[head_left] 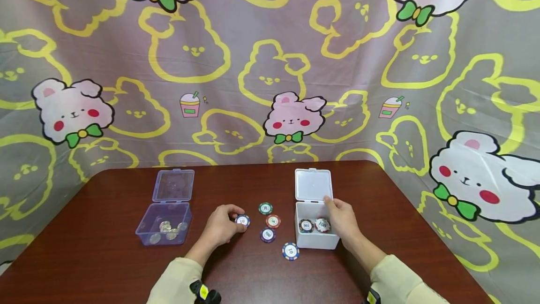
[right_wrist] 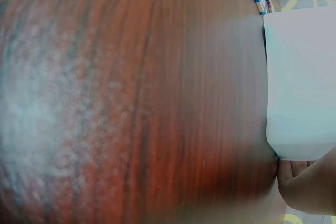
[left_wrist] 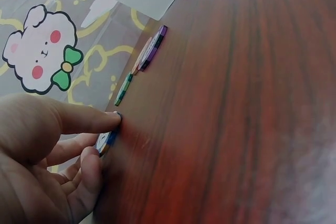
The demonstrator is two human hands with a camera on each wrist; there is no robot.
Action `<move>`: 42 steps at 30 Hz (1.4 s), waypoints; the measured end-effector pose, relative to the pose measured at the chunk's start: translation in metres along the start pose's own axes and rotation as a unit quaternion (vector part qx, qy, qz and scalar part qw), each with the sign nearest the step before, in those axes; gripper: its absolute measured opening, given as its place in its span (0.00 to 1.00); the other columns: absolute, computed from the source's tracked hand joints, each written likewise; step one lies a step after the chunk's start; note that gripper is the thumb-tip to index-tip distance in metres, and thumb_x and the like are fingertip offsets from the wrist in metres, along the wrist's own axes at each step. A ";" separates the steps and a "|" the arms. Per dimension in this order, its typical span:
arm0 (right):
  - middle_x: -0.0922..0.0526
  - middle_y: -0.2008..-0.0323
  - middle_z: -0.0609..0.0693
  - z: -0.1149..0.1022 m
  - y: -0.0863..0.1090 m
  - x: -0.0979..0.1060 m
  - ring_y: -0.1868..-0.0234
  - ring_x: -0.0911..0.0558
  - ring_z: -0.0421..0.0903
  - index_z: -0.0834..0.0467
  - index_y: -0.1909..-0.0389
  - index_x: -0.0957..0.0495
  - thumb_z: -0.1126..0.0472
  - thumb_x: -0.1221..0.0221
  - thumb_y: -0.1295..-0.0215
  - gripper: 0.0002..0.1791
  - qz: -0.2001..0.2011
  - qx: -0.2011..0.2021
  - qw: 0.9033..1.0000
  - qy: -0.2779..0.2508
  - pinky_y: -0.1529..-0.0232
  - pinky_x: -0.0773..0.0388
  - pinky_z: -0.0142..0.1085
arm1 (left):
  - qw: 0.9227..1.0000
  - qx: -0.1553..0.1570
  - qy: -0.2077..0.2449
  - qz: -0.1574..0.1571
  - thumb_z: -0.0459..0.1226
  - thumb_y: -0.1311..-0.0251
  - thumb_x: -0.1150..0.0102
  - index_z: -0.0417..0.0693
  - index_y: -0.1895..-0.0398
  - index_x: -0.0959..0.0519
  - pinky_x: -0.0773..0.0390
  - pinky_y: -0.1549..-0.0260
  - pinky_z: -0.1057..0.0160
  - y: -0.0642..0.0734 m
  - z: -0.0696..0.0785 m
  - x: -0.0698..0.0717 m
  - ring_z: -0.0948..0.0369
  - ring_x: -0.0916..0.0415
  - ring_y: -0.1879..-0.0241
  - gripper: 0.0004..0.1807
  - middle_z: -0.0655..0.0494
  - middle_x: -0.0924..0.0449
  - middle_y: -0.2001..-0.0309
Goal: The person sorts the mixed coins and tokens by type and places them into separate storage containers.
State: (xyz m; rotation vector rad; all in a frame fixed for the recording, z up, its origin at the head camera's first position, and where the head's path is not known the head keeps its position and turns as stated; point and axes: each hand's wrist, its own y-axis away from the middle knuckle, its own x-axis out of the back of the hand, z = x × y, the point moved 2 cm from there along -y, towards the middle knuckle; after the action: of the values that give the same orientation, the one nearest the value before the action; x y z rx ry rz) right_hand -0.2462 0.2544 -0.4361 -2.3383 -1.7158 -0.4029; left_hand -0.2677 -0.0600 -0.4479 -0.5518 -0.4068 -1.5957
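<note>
My left hand pinches a blue-and-white poker chip by its edge, low at the table. In the left wrist view, thumb and fingertips sit round that chip. My right hand grips the right wall of a white plastic box, thumb up by the rim near the hinge. The lid stands open, and two chips show inside. Between the hands lie a green chip, a red chip and a purple chip. Another blue chip is in front of the box's left corner.
Left of my left hand stands a translucent purple box, its lid raised, with several silvery coins inside. Both boxes rest on the dark wood table. A patterned cloth hangs behind the table and along its sides.
</note>
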 end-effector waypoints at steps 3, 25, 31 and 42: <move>0.16 0.61 0.61 0.000 0.000 0.000 0.54 0.23 0.55 0.74 0.51 0.21 0.52 0.52 0.21 0.26 -0.002 0.000 1.000 -0.001 0.50 0.30 0.44 | 1.000 -0.020 -0.018 0.015 0.28 0.60 0.23 0.44 0.61 0.15 0.26 0.70 0.60 0.001 0.000 0.000 0.59 0.27 0.71 0.19 0.54 0.22 0.68; 0.17 0.55 0.64 0.000 0.001 0.000 0.50 0.24 0.57 0.75 0.48 0.22 0.53 0.53 0.21 0.26 -0.005 -0.007 1.000 -0.003 0.43 0.30 0.50 | 0.998 -0.055 -0.013 0.040 0.22 0.62 0.24 0.45 0.62 0.16 0.29 0.71 0.61 0.008 -0.001 -0.001 0.61 0.30 0.73 0.21 0.53 0.27 0.68; 0.18 0.53 0.67 -0.001 0.002 0.000 0.48 0.24 0.58 0.76 0.47 0.23 0.53 0.52 0.21 0.26 -0.009 -0.003 1.000 -0.007 0.40 0.32 0.54 | 0.997 -0.025 0.074 0.014 0.18 0.57 0.29 0.38 0.57 0.18 0.24 0.87 0.61 0.009 -0.004 0.004 0.60 0.29 0.84 0.21 0.49 0.26 0.68; 0.17 0.53 0.66 -0.001 0.001 0.000 0.48 0.23 0.58 0.75 0.47 0.23 0.53 0.53 0.21 0.26 -0.007 0.000 1.000 0.001 0.40 0.31 0.54 | 0.983 -0.012 0.182 0.002 0.13 0.56 0.34 0.28 0.54 0.20 0.16 0.79 0.57 0.012 -0.007 0.006 0.56 0.21 0.76 0.21 0.44 0.25 0.67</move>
State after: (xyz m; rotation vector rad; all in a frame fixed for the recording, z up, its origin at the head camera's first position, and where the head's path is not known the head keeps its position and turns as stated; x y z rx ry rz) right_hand -0.2454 0.2533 -0.4349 -2.3267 -1.7318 -0.4076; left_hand -0.2568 -0.0702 -0.4507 -0.2695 -0.1115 -1.6586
